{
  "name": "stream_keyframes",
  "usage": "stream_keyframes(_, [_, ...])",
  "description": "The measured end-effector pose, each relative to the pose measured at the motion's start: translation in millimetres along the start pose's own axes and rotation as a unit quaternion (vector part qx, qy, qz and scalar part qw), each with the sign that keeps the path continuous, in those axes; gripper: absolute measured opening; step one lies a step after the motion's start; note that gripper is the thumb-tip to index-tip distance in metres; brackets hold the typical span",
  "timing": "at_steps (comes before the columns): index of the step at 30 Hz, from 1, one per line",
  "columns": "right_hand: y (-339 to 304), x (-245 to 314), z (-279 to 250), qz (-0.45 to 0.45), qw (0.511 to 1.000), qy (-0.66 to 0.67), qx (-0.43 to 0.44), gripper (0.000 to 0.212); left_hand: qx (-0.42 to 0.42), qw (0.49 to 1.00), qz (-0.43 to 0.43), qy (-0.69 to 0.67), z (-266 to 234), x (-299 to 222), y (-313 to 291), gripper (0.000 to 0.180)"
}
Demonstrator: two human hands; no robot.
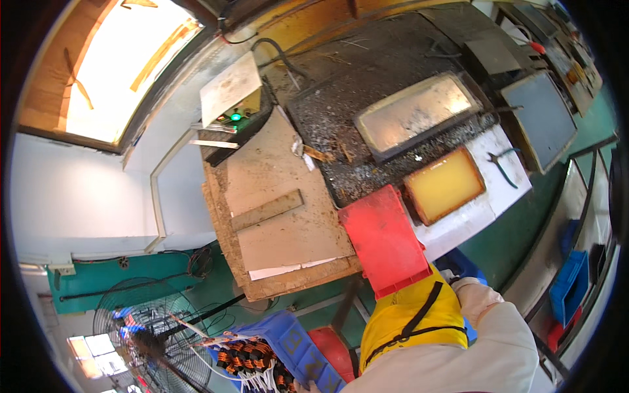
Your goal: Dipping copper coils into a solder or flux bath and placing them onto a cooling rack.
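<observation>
At the lower edge, only a small part of my left hand [305, 388] shows beside a blue crate [288, 337]; its fingers are mostly hidden. Inside the crate lie several black and orange wound coils [246, 357] with white leads. My right arm [488, 318], in a pale sleeve, bends toward the table past my yellow apron [406, 318]. The right hand is almost wholly hidden beyond the cuff, near something dark blue [462, 265]. In front of me a red plastic tray [383, 239] overlaps the table edge.
A tray of yellow liquid [447, 186] stands beside a rectangular metal-filled tank [419, 114]. Green-handled pliers [503, 171] rest on white board. A wooden strip [267, 209] lies on cardboard [262, 164], near a control box [239, 111]. A caged fan [151, 337] stands lower left.
</observation>
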State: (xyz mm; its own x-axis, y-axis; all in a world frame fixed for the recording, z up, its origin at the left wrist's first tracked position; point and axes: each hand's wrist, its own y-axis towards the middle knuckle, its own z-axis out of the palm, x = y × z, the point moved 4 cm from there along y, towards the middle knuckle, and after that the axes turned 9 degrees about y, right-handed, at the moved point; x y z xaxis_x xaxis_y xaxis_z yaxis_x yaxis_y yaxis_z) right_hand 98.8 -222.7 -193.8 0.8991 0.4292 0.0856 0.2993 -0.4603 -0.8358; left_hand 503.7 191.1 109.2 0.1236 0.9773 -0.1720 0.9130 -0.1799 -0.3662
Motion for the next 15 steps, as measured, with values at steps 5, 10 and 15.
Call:
stream_keyframes(5, [27.0,-5.1,-80.0,-0.010,1.000,-0.006,-0.020,0.033,0.007,0.996,-0.092,0.019,14.6,22.1,6.7,0.057])
stream_keyframes(10, [-1.8,-34.5,-141.9,-0.025,0.996,-0.054,-0.067,0.032,-0.111,0.991,-0.056,0.056,8.7,-6.0,-2.3,0.060])
stream_keyframes(15, [-73.0,-67.2,-190.0,-0.088,0.986,-0.085,-0.110,0.034,-0.360,0.927,0.029,0.104,-1.2,-102.4,-32.2,0.042])
